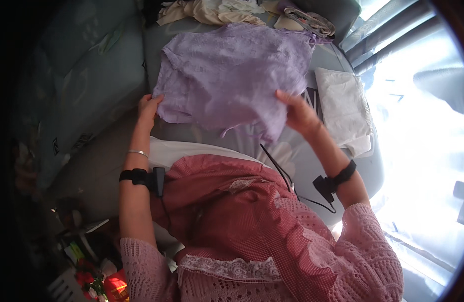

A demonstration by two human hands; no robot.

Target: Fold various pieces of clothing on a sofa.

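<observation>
A lavender garment (232, 75) of thin, wrinkled cloth lies spread over the grey sofa seat (202, 135) in front of me. At its near left corner my left hand (149, 106) pinches the edge between thumb and fingers. My right hand (298, 111) grips the near right side, the thumb on top and the other fingers hidden under the cloth. Between the hands the near edge hangs uneven, with a thin lavender strap or tie dangling from it. What kind of garment it is, I cannot tell.
Folded white cloth (342, 103) lies to the right on the sofa. Beige and white clothes (212, 12) are heaped at the far end, beside a rolled patterned garment (307, 21). A grey backrest (91, 95) rises on the left. Bright sheer curtains (418, 110) hang at right.
</observation>
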